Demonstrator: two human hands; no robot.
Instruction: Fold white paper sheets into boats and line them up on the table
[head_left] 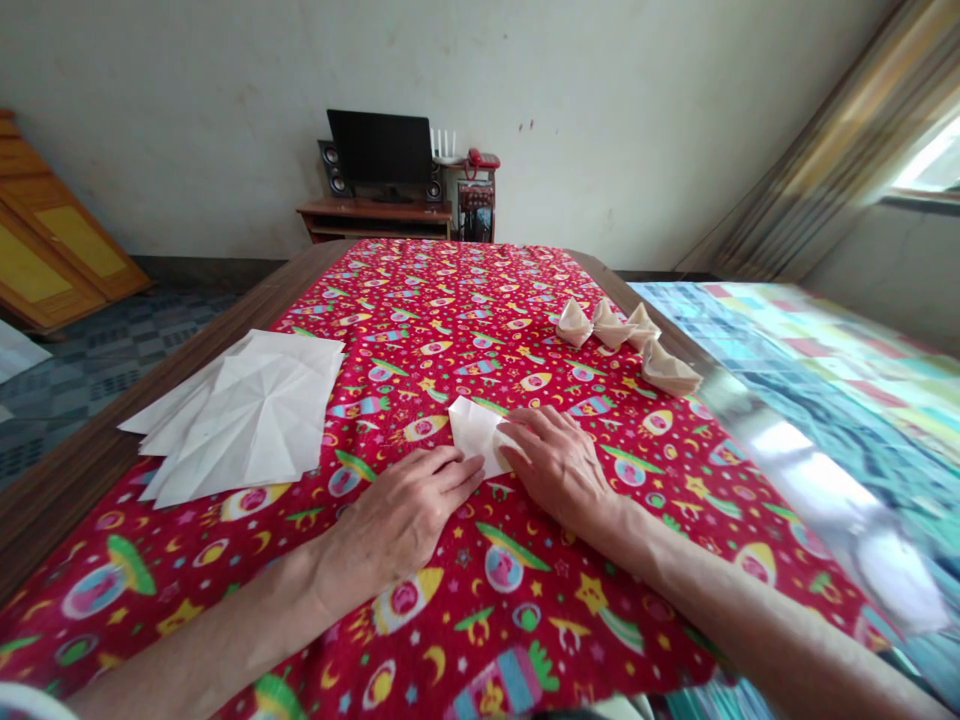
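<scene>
A small piece of folded white paper (474,432) lies on the red patterned cloth in front of me, partly hidden under my fingers. My left hand (420,505) is at its lower left edge, with the thumb and fingers closed against the paper. On the paper's right side rests my right hand (559,462), its bent fingers pressing over the edge and thumb held close. A loose stack of creased white paper sheets (262,410) lies to the left. Several folded paper pieces (576,322) stand at the right, with a thicker folded paper bundle (669,370) nearest to me.
The red cloth (450,350) covers most of a dark wooden table (56,515). Right of the table is a bed with a patterned cover (817,400). Beyond the far end stand a monitor (382,150), speakers and a red telephone (482,160). An orange cabinet (64,235) is at left.
</scene>
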